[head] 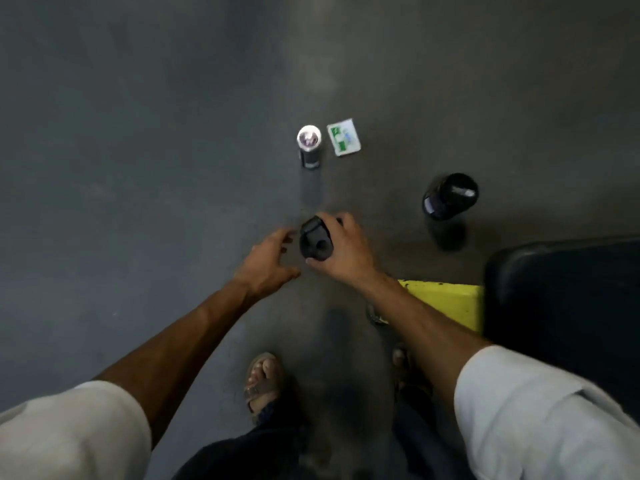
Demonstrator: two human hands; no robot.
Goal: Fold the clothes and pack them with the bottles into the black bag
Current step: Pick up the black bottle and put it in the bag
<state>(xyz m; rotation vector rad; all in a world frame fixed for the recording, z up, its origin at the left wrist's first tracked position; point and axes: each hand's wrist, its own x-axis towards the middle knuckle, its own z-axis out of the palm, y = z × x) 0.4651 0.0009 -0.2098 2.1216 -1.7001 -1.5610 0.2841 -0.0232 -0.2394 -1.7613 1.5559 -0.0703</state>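
Note:
My right hand (341, 245) grips a black bottle (313, 241) by its top, over the grey floor in the middle of the view. Just to its left, my left hand (268, 259) hovers with fingers spread, holding nothing. Farther off stands a dark bottle with a silver cap (309, 146). At the right a second black bottle (449, 196) stands upright. The black bag (561, 306) lies at the right edge, with a yellow cloth (446, 299) beside it, partly under my right forearm.
A small white and green packet (344, 137) lies flat next to the silver-capped bottle. My sandalled feet (263, 381) stand at the bottom centre. Bare grey floor (138, 150) stretches to the left and far side.

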